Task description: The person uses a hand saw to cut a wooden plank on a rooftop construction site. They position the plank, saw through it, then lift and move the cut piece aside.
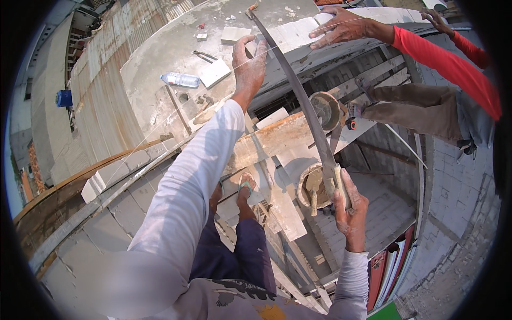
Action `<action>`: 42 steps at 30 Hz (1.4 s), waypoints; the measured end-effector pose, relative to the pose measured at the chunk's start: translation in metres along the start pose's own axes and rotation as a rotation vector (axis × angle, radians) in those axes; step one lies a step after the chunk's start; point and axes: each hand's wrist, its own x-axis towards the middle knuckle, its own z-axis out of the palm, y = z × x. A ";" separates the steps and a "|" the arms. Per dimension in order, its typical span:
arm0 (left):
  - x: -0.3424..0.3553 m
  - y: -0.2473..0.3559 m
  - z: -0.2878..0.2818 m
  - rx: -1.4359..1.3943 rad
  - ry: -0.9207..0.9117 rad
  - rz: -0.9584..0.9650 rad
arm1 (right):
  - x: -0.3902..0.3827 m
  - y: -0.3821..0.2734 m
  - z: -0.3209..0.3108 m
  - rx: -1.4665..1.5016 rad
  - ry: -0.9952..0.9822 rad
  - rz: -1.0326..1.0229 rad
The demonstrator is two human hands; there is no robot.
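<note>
1. Far left there's a rusty corrugated metal roof (114, 80) with a small blue box-shaped thing (63, 98) sitting at its edge.
2. Next over, a flat grey concrete slab (160, 58) carries a clear plastic water bottle (180, 80) lying on its side, a white square block piece (214, 72) just beside it, and a pair of pliers (204, 55) a bit further up.
3. The left hand (249, 61) is stretched out, palm down on the edge of the white block wall (298, 32), fingers spread flat, gripping nothing.
4. A long, thin, curved metal saw blade (298, 90) runs from the wall top down to the right hand (349, 205), which is closed tight around its pale wooden handle (333, 181).
5. Just beside that hand sits a round mortar bucket (314, 186); another (325, 109) is higher up.
6. On the right, a co-worker's hand (341, 26) in a red sleeve (448, 64) presses flat on the same wall.
</note>
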 end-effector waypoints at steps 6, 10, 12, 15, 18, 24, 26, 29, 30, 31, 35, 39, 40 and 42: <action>0.000 -0.002 0.002 -0.024 -0.002 0.057 | -0.004 0.013 0.000 -0.001 0.004 -0.017; 0.003 -0.012 0.002 0.037 0.023 0.091 | 0.041 -0.014 0.015 0.039 0.025 -0.126; 0.001 -0.009 -0.001 0.101 0.041 0.123 | 0.023 0.003 0.010 0.060 -0.034 0.050; 0.001 0.006 -0.013 -0.020 -0.144 -0.039 | -0.043 0.054 -0.002 0.034 0.004 0.059; -0.002 -0.004 -0.036 0.088 -0.269 0.296 | -0.035 0.044 -0.003 0.024 -0.001 0.045; -0.004 0.007 -0.037 0.336 -0.314 0.180 | 0.045 -0.019 0.011 0.038 -0.013 -0.086; -0.001 0.006 -0.039 0.320 -0.321 0.184 | 0.010 0.017 0.008 0.056 -0.020 0.003; 0.000 0.001 -0.038 0.319 -0.317 0.208 | -0.058 0.071 -0.004 0.054 -0.024 0.068; 0.000 0.000 -0.036 0.327 -0.319 0.225 | -0.060 0.073 -0.003 0.048 -0.014 0.064; 0.002 -0.001 -0.037 0.339 -0.311 0.239 | -0.059 0.076 -0.002 0.040 -0.005 0.054; 0.002 -0.002 -0.033 0.380 -0.314 0.219 | 0.019 0.020 0.017 0.018 0.025 -0.057; 0.000 0.004 -0.038 0.387 -0.316 0.183 | 0.023 0.007 0.019 0.066 0.006 -0.011; -0.001 0.006 -0.038 0.389 -0.320 0.180 | 0.002 0.022 0.017 0.087 -0.010 0.071; 0.000 0.008 -0.040 0.392 -0.330 0.156 | -0.062 0.082 0.012 0.050 0.001 0.107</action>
